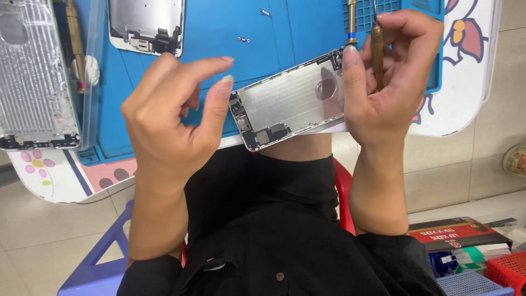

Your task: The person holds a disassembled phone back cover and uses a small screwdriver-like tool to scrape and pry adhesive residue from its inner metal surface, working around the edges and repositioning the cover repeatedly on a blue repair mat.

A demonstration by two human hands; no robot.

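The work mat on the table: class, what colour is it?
Blue. The mat shows best in the head view, behind both hands.

1. My left grip [170, 118] is raised in front of me, back of the hand toward my eyes, wrist bent slightly inward.
2. Its index finger and thumb reach out to the right, tips a little apart and closing on nothing; the other fingers curl loosely into the palm.
3. My right grip [386, 82] is also raised, forearm nearly upright.
4. Its thumb points up and presses flat against what it holds, while the fingers wrap round behind, curled over at the top.
5. Both forearms are bare, with dark sleeves pushed back near the elbows.
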